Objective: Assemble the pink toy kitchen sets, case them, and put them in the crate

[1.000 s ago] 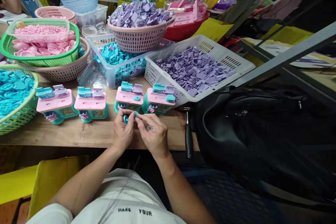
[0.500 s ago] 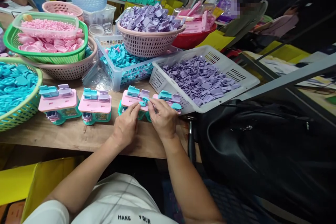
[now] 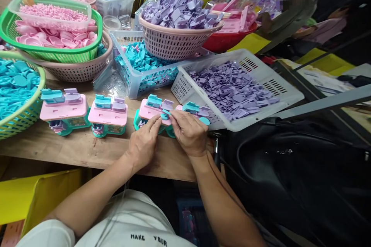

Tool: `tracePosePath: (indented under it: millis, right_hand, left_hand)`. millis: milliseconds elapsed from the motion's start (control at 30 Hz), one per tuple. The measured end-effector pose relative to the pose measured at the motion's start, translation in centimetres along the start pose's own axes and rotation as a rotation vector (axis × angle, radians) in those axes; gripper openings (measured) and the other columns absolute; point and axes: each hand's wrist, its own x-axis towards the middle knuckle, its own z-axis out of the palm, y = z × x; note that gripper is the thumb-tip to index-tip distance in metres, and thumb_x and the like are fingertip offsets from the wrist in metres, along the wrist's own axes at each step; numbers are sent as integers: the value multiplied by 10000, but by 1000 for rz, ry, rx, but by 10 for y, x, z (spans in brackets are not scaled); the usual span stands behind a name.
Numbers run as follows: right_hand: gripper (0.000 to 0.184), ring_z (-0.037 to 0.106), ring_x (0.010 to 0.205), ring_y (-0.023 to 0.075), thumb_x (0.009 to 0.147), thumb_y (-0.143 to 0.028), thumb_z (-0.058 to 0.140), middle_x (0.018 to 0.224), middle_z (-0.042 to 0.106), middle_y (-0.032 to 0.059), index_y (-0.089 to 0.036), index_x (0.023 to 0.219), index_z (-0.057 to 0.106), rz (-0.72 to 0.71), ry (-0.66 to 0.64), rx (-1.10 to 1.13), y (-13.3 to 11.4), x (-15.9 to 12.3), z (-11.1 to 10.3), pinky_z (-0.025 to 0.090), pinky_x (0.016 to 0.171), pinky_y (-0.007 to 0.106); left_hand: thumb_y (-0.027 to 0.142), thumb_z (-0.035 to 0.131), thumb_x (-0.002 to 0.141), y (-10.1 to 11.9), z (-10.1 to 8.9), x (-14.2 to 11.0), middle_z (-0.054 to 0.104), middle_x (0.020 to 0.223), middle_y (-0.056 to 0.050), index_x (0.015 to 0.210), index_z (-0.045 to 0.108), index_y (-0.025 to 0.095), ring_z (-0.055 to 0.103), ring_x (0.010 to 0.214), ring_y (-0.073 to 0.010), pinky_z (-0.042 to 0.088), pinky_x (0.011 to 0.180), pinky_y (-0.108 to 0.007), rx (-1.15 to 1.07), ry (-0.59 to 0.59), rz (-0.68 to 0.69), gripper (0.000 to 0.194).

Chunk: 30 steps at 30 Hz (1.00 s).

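Note:
My right hand (image 3: 189, 131) pinches a small blue plastic piece (image 3: 166, 112) over the front of a pink-topped toy unit (image 3: 148, 111) with a teal base. My left hand (image 3: 145, 142) is closed, its fingertips on a round blue disc (image 3: 164, 117) at that toy's top edge; the rest of its grip is hidden. Partly behind my right hand stands another such toy (image 3: 189, 107), with a blue disc (image 3: 204, 120) on its right corner. Two more pink-topped toys, one in the middle (image 3: 108, 114) and one further left (image 3: 64, 110), carry blue and lilac parts along the back.
Behind the toys are a white crate (image 3: 243, 123) of lilac pieces, a clear crate (image 3: 133, 85) of blue pieces and a pink basket (image 3: 179, 40) heaped with lilac parts. A green basket (image 3: 40, 96) stands left. A black bag (image 3: 278, 170) lies right, beside a partly hidden hammer (image 3: 216, 144).
Both hands have moved from the table's front side, where they held blue pieces together, forward onto the third toy's top. The small blue piece now sits lower against the disc. The view has shifted.

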Motion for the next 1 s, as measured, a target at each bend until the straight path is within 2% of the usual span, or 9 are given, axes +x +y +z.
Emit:
tracePosePath:
  millis: [100, 267, 400, 500, 600, 700, 767, 867, 1000]
  right_hand:
    - [180, 730, 850, 170, 959, -160, 587, 978, 783, 80, -174, 1082, 719, -55, -32, 27, 3, 0, -4, 526, 804, 264]
    - [217, 701, 857, 173, 984, -166, 531, 1060, 771, 77, -186, 1102, 712, -143, -194, -3, 4, 8, -18, 491, 763, 283]
    - [249, 621, 695, 162, 987, -123, 467, 959, 765, 82, -146, 986, 715, -223, -326, -152, -5, 20, -27, 392, 634, 311]
    - [270, 587, 681, 162, 990, -124, 440, 895, 747, 77, -148, 937, 704, -241, -429, -178, -8, 27, -27, 338, 613, 309]
    - [255, 603, 703, 159, 1004, -166, 452, 902, 744, 62, -158, 940, 699, -166, -444, -90, -4, 27, -24, 334, 615, 303]
    - [250, 653, 772, 161, 1017, -234, 473, 986, 754, 53, -191, 950, 709, -32, -358, 75, 0, 18, -20, 393, 654, 286]
    - [232, 682, 839, 180, 1007, -329, 518, 995, 753, 60, -206, 1000, 715, 92, -279, 199, -2, 7, -17, 450, 709, 278]
    - [303, 697, 837, 216, 945, -453, 610, 935, 755, 83, -191, 1043, 724, 236, -209, 221, -6, -8, -10, 489, 723, 303]
    - [195, 706, 820, 219, 934, -349, 642, 962, 771, 84, -192, 972, 752, 238, -286, 142, -7, -12, -4, 479, 701, 301]
  left_hand:
    - [-2, 331, 912, 0, 0, 0, 533, 1481, -164, 1406, 498, 87, 562, 1332, -223, 525, 1071, -351, 16, 13, 17, 529]
    - [32, 354, 935, 1, -1, -2, 530, 1480, -175, 1416, 484, 76, 570, 1324, -228, 522, 1075, -356, 32, 12, 30, 500]
    - [25, 349, 932, 2, 0, -1, 543, 1468, -173, 1411, 492, 80, 587, 1305, -229, 529, 1061, -348, 67, 16, 26, 503]
    - [23, 350, 931, 1, 1, 0, 551, 1464, -159, 1414, 497, 108, 603, 1284, -220, 538, 1039, -330, 92, 6, 1, 512]
    - [31, 361, 929, -2, -2, 0, 555, 1464, -143, 1404, 505, 126, 626, 1251, -218, 557, 996, -321, 97, -5, 12, 505]
    - [55, 372, 930, -10, -9, 2, 598, 1408, -135, 1375, 519, 136, 644, 1211, -213, 563, 966, -318, 61, 8, 73, 476]
    - [82, 361, 944, -16, -16, 5, 648, 1305, -136, 1353, 532, 141, 662, 1153, -207, 562, 938, -310, 58, 78, 60, 447]
    - [187, 346, 1001, -17, -27, 14, 642, 1205, -151, 1389, 500, 131, 676, 1025, -217, 562, 838, -307, 174, 152, -100, 422]
    - [283, 367, 1024, -7, -34, 28, 593, 1165, -173, 1349, 535, 122, 653, 963, -261, 549, 758, -345, 352, -34, -286, 400]
